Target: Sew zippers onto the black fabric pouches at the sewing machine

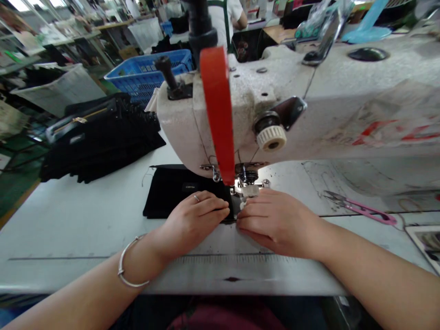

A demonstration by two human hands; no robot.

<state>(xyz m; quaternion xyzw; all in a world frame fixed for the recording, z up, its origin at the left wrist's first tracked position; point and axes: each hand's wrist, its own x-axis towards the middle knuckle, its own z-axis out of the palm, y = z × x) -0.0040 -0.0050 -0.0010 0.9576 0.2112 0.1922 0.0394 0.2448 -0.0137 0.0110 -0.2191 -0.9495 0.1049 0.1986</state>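
Observation:
A black fabric piece (172,190) with a small label lies on the sewing table under the presser foot (248,189) of a white sewing machine (309,105). My left hand (192,220), with a ring and a bracelet on the wrist, lies on the fabric's right end with fingers stretched toward the needle. My right hand (275,220) sits just right of the needle, fingers curled and pressed together on the fabric's edge by the foot. A red strip (217,114) hangs down the machine's front.
Pink thread snips (360,208) lie on the table (68,229) at the right. A pile of black bags (99,137) sits at the back left, with a blue basket (147,73) behind it. Another person sits far back (233,13). A tray's corner (426,240) shows at the right edge.

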